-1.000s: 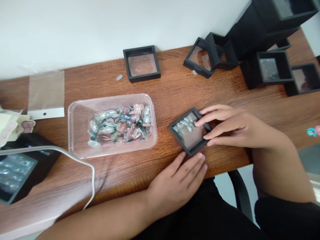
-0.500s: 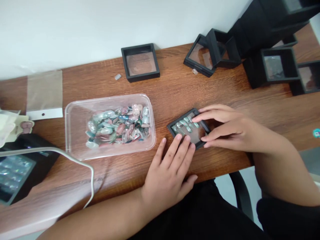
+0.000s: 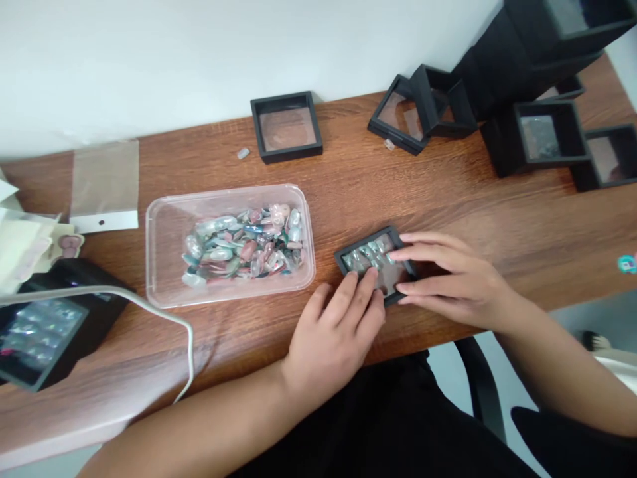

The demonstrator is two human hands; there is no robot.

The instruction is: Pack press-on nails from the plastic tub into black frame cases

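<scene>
A small black frame (image 3: 397, 273) with a clear film lies on the wooden table, several green glossy nail tips (image 3: 370, 252) in its upper left part. My left hand (image 3: 332, 326) rests at the frame's lower left edge, fingers bent and slightly apart, fingertips on it. From the right, my right hand (image 3: 458, 282) touches the frame with its fingers apart, one fingertip beside the green tips. To the left stands a clear plastic tub (image 3: 166, 245) holding many loose nail tips (image 3: 249, 249) in green, pink and blue.
An open black frame (image 3: 287, 127) stands by the wall. More black frames (image 3: 552, 139) are stacked at the right. At the left are a clear bag (image 3: 105, 179), cards (image 3: 24, 245), a black display box (image 3: 44, 332) and a white cable (image 3: 190, 338).
The fingers of my left hand have bent more over the frame. My right hand has shifted slightly down. The whole view has shifted a little, with the tub now further right.
</scene>
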